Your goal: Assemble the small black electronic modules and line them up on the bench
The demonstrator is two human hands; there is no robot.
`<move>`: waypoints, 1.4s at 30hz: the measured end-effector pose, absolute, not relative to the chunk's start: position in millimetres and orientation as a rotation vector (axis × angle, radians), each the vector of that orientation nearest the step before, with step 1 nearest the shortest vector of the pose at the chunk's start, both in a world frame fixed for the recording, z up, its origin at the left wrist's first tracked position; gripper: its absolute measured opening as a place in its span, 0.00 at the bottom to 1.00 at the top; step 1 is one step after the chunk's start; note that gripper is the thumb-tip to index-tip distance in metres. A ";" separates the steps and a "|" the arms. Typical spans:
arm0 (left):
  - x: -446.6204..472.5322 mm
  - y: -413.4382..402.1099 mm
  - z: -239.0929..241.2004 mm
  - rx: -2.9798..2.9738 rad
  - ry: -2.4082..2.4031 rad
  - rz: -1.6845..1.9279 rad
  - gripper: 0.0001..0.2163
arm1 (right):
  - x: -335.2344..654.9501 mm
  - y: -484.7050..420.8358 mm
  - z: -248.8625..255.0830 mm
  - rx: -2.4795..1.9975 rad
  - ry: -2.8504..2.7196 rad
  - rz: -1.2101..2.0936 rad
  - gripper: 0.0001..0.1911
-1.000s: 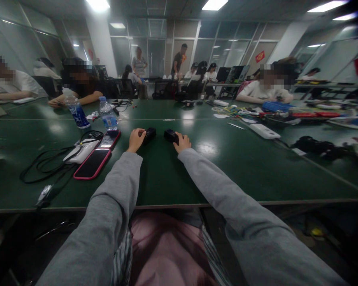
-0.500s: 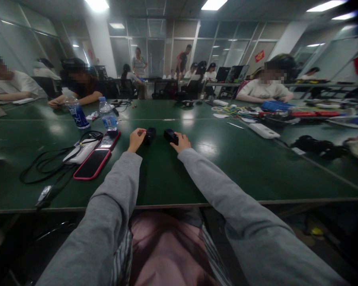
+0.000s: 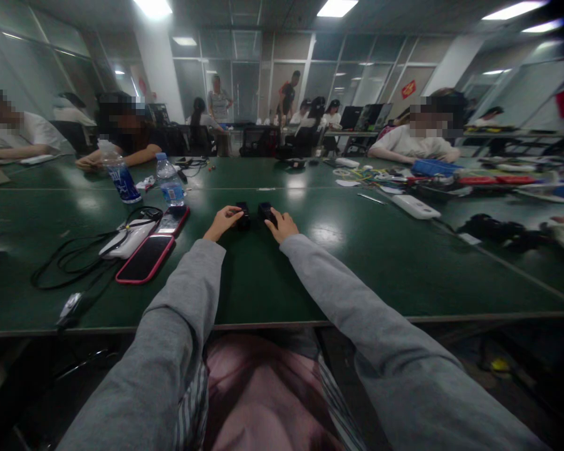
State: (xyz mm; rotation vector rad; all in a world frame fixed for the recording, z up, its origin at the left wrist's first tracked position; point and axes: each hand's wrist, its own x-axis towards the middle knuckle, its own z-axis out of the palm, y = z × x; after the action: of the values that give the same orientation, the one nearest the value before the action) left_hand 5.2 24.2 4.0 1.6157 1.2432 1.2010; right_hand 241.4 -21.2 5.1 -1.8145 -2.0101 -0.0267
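Two small black box-shaped objects stand side by side on the green table, a narrow gap between them. My left hand (image 3: 225,220) grips the left black object (image 3: 244,216) at its near left side, thumb and fingers drawn together. On the other side, my right hand (image 3: 282,224) has its fingers bent round the right edge of the right black object (image 3: 265,211). Their exact kind is too dark to make out. Both sleeves are grey, and the forearms reach forward over the table edge.
To the left lie a pink-cased phone (image 3: 145,259), another phone (image 3: 173,219), a white device (image 3: 130,237) with black cords, and two bottles, one a clear bottle (image 3: 170,181). At right are a white power strip (image 3: 416,207), cables and a blue tray (image 3: 435,167). People sit across the table.
My left hand has slid to the right with its black object, narrowing the gap. The right black object has turned slightly and shifted a little under my right hand.
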 end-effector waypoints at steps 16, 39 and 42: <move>4.7 23.6 6.4 1.705 1.140 1.067 0.30 | 231.1 -30.0 20.0 -1.895 -2.223 -0.200 0.30; 15.7 22.1 6.3 1.843 0.997 1.028 0.32 | 237.2 -25.5 12.9 -1.637 -2.316 -0.053 0.30; 20.1 24.8 1.1 1.906 1.018 1.075 0.31 | 236.6 -25.2 13.0 -1.640 -2.278 -0.024 0.34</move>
State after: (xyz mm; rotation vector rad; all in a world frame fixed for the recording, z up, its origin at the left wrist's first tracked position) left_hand 20.1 24.8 1.1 1.9065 1.0178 1.0755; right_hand 236.6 -25.2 13.0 -1.6399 -2.2777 -0.0242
